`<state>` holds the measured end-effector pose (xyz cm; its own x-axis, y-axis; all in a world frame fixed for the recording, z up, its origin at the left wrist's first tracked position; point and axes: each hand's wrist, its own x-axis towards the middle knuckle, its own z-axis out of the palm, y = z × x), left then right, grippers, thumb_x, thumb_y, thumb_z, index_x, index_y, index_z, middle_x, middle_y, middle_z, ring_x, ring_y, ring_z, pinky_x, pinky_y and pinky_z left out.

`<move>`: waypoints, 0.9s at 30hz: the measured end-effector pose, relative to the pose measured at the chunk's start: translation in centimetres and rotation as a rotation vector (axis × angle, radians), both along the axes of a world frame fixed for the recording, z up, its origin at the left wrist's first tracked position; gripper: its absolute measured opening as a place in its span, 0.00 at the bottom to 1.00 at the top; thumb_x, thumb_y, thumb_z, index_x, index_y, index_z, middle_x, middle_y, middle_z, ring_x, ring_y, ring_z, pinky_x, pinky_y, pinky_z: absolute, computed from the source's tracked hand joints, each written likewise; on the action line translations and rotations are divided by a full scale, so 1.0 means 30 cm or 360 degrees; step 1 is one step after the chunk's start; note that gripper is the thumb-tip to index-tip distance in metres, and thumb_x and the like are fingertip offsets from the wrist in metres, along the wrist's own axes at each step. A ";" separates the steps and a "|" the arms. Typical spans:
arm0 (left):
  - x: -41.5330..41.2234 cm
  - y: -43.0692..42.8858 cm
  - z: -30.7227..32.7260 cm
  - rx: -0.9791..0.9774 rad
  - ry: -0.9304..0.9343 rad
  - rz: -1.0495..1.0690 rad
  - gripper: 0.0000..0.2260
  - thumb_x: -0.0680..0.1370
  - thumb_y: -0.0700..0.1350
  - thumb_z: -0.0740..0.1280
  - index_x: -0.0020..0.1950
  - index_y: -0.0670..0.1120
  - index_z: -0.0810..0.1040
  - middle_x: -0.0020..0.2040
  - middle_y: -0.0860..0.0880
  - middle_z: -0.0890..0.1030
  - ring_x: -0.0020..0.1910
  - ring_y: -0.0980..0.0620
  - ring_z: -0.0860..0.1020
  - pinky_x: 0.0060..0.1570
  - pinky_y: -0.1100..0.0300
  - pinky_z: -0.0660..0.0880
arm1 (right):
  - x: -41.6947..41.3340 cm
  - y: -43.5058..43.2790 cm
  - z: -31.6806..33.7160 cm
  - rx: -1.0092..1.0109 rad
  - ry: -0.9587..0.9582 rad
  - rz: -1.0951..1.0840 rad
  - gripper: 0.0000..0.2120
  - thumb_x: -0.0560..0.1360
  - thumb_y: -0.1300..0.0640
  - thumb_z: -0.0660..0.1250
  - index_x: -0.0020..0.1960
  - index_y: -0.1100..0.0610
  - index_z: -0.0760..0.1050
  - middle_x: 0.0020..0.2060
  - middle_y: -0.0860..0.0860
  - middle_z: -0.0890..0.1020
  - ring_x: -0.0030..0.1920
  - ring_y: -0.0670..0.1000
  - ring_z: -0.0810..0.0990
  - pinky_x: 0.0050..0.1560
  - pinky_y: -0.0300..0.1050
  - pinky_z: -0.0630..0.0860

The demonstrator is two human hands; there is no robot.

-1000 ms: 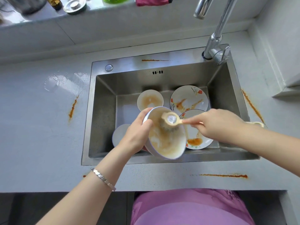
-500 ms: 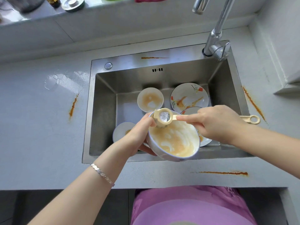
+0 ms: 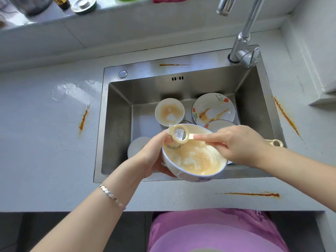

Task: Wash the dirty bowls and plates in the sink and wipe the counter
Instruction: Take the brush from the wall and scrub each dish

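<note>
Left hand (image 3: 151, 157) grips the sauce-smeared white ceramic bowl (image 3: 197, 161) above the steel sink's (image 3: 101, 128) near edge while right hand (image 3: 236, 142) clasps the cream plastic-handled dish brush (image 3: 179, 134) at its rim, apparently mid-scrub; the smears probably need further strokes, then rinsing.

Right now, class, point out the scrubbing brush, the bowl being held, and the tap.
scrubbing brush (image 3: 179, 136), head view, on its round cream head.
held bowl (image 3: 200, 159), head view, on its smeared inner surface.
tap (image 3: 250, 20), head view, on its slanted metal neck.

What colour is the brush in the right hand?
The brush is cream, with a barcode sticker on its round head; the head view shows it best.
</note>
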<state>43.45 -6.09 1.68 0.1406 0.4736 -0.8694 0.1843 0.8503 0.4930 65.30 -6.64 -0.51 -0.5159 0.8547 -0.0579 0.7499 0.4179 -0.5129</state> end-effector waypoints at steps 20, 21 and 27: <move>0.041 0.025 0.024 0.0946 0.0511 -0.0237 0.24 0.65 0.49 0.54 0.59 0.65 0.71 0.51 0.56 0.78 0.49 0.56 0.75 0.44 0.59 0.74 | -0.054 -0.033 0.106 -0.1278 0.0473 -0.0401 0.14 0.78 0.55 0.61 0.57 0.37 0.76 0.19 0.44 0.62 0.23 0.45 0.56 0.24 0.34 0.55; 0.038 0.022 0.023 0.0942 0.0482 -0.0285 0.24 0.65 0.49 0.54 0.58 0.66 0.71 0.51 0.57 0.78 0.50 0.56 0.75 0.42 0.61 0.75 | -0.047 -0.029 0.101 -0.1156 0.0405 -0.0386 0.15 0.79 0.55 0.60 0.58 0.37 0.74 0.17 0.43 0.64 0.21 0.46 0.59 0.24 0.33 0.57; 0.006 0.018 0.003 0.0952 0.0512 -0.0077 0.26 0.64 0.48 0.55 0.61 0.63 0.71 0.52 0.56 0.77 0.50 0.56 0.74 0.43 0.60 0.71 | -0.021 -0.090 0.055 -0.0974 -0.0042 -0.0422 0.17 0.79 0.51 0.59 0.57 0.28 0.70 0.38 0.39 0.83 0.39 0.39 0.79 0.43 0.39 0.75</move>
